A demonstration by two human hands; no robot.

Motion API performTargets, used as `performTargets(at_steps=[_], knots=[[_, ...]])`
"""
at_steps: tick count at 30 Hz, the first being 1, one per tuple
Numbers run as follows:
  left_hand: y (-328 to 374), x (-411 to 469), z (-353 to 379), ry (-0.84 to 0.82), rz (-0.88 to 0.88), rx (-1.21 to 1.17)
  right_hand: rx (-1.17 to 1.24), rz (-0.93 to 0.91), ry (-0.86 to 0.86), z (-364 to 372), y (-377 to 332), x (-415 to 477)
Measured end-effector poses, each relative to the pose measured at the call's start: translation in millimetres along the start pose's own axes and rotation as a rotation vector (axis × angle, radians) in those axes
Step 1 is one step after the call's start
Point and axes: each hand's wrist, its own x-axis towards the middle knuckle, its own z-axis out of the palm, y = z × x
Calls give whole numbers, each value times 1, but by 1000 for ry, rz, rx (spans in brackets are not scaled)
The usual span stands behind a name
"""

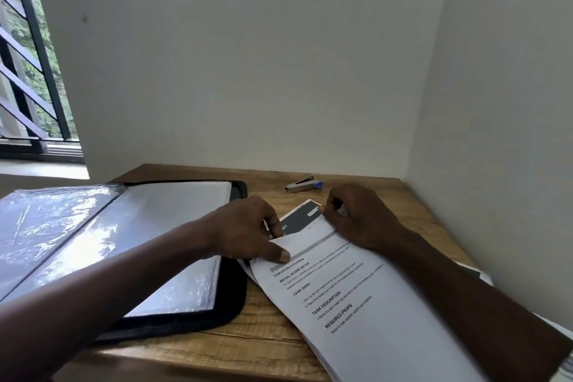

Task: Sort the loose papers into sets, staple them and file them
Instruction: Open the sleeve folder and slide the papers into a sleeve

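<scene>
Papers (366, 288): body text illegibly small.

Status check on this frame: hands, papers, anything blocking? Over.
Left hand and right hand both pinch top sheet at its far edge, over paper stack. Stapler untouched beyond. Open folder left of stack, nothing blocking.

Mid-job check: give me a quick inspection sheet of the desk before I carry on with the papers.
Surface: wooden desk, set in a wall corner.
Job's things: papers stacked front right; open folder with clear sleeves at left; stapler at the back, no hand on it.
Clutter: dark-edged sheet beside the right forearm, unclear.
Hands: left hand pinches the papers' left edge; right hand grips their far corner.
Cables: nothing seen.
Surroundings: plain walls; barred window far left.
</scene>
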Motion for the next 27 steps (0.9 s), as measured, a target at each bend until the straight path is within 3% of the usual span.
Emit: performTargets(at_steps=[5,11,16,21,23,27], knots=[[0,35,0,46,15,-86,-33,59,-24,-6,11,22],[-11,86,4,253,-22,-104,-67,70,-87,-11,27,38],[-31,95,20,317,16,-561,-99,78,39,-6,39,29],[-42,95,12,111,-39,-981,-156,-2,171,-1,37,23],[-47,94,8,119,-9,-900,-132,-12,225,-1,35,23],[-40,89,5,189,81,-423,-145,-4,234,-1,34,24]])
